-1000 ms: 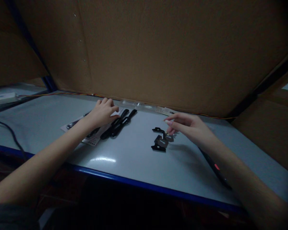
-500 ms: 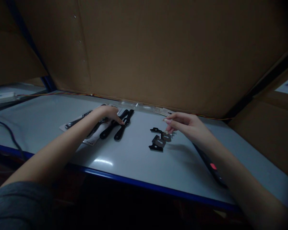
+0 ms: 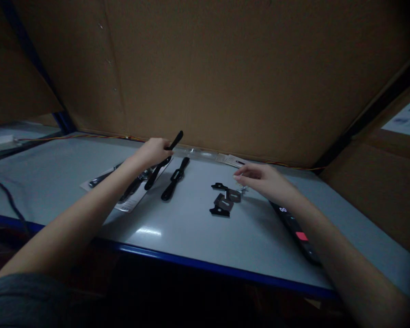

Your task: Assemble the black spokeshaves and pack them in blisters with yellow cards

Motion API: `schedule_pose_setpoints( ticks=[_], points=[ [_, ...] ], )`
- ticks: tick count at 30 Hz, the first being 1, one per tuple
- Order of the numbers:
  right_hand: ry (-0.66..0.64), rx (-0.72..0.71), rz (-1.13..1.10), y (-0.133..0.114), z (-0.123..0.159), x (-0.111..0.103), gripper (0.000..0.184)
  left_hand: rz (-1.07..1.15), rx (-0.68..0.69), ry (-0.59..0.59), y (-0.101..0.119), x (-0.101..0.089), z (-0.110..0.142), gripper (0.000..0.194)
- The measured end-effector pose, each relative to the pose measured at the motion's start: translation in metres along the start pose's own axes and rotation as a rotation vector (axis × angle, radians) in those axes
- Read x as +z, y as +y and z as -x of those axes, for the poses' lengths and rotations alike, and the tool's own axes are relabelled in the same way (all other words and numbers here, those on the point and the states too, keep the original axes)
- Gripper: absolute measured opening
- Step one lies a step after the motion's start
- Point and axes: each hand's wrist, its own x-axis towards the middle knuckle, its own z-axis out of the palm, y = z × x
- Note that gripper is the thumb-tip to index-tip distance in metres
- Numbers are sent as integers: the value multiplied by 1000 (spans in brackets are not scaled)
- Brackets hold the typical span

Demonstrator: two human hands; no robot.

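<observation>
My left hand (image 3: 153,152) is closed around a black spokeshave body (image 3: 153,176), raised at a slant over the packaging. A second black spokeshave body (image 3: 171,187) lies on the table just right of it. My right hand (image 3: 258,176) hovers with thumb and forefinger pinched together; whatever is between the tips is too small to make out. Just below those fingertips is a little pile of small metal screws (image 3: 243,190). Beside the pile lie grey slotted blades (image 3: 224,204) and black flat metal pieces (image 3: 220,212).
Packaged black-handled tools on a card (image 3: 131,200) lie under my left forearm. A phone (image 3: 294,228) with a lit display rests beneath my right forearm. Clear plastic packaging (image 3: 201,154) and cards (image 3: 230,159) lie along the cardboard wall (image 3: 208,82). A cable (image 3: 10,196) crosses the left side.
My left hand has lifted one spokeshave body and moved it up and slightly left, away from the other. My right hand stays near the screws, its fingertips closer together.
</observation>
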Motion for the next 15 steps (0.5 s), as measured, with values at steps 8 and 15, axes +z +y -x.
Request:
schedule_pose_setpoints(
  ticks=[8,15],
  points=[
    [-47,-43,384,16,-7,22,29,453,299,306,51,-2,21,25],
    [-169,26,524,26,-7,14,45,1210,91,26,79,26,29,24]
  ],
)
